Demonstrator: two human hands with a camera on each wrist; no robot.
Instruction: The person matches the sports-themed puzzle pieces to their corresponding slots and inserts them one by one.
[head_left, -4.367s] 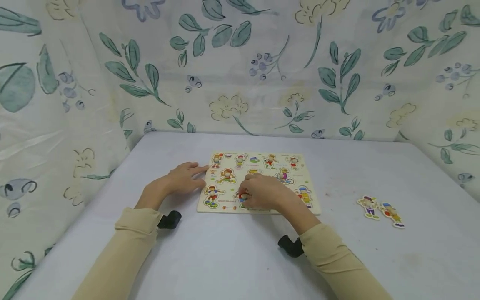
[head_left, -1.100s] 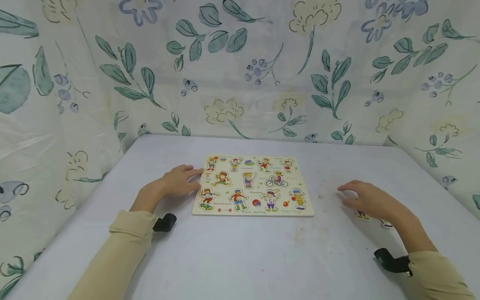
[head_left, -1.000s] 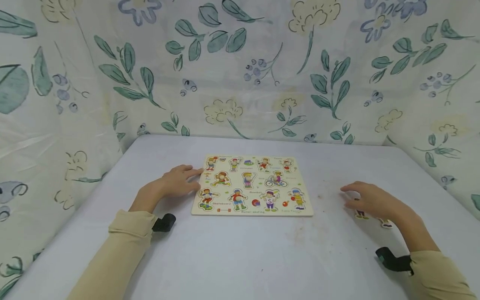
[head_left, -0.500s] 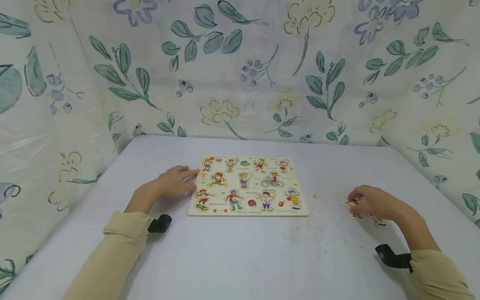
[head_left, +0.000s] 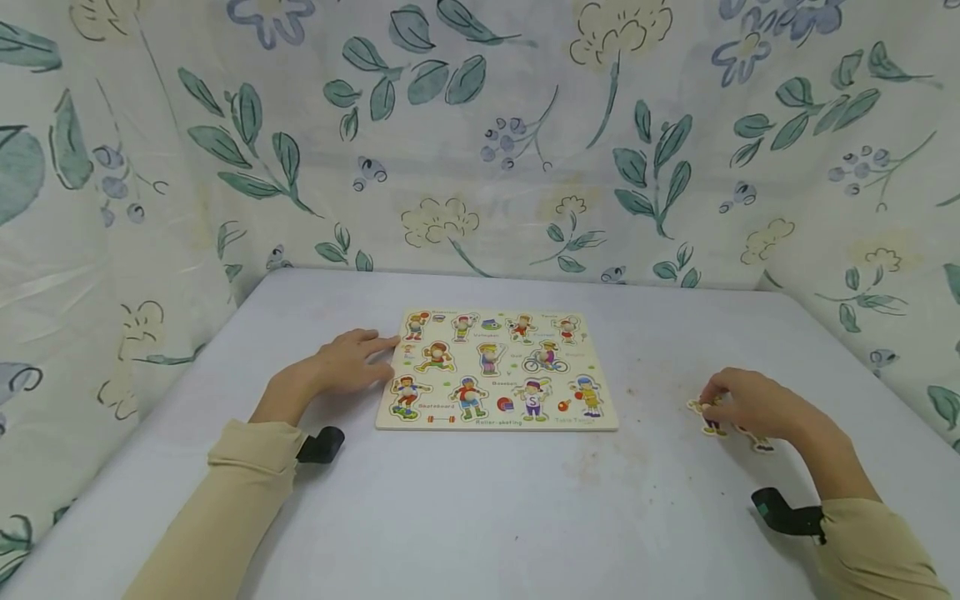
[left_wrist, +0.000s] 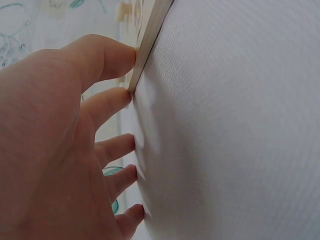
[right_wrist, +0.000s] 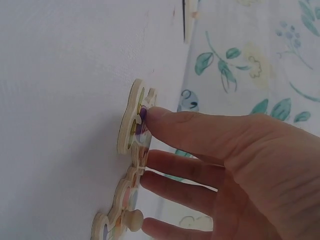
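Observation:
A cream wooden puzzle board (head_left: 468, 372) with several cartoon sports figures lies flat on the table. My left hand (head_left: 341, 364) rests at its left edge with fingers spread; in the left wrist view, the thumb (left_wrist: 107, 60) and index finger touch the board's side. Off to the right, my right hand (head_left: 757, 404) pinches a figure-shaped puzzle piece (head_left: 711, 427) with purple trousers. The right wrist view has the thumb against that piece (right_wrist: 134, 117); its knob is hidden. Partly under the hand lies a second puzzle piece (head_left: 761, 445), its round wooden knob (right_wrist: 133, 220) showing.
The white-covered table (head_left: 480, 517) has faint brownish stains right of the board. A floral sheet (head_left: 480, 167) hangs behind and along both sides. Black wrist cameras (head_left: 321, 445) stick out inward from both sleeves.
My right hand has left the board, moved right to the loose pieces, and closed its fingers on the nearer one. My left hand stays at the board's edge.

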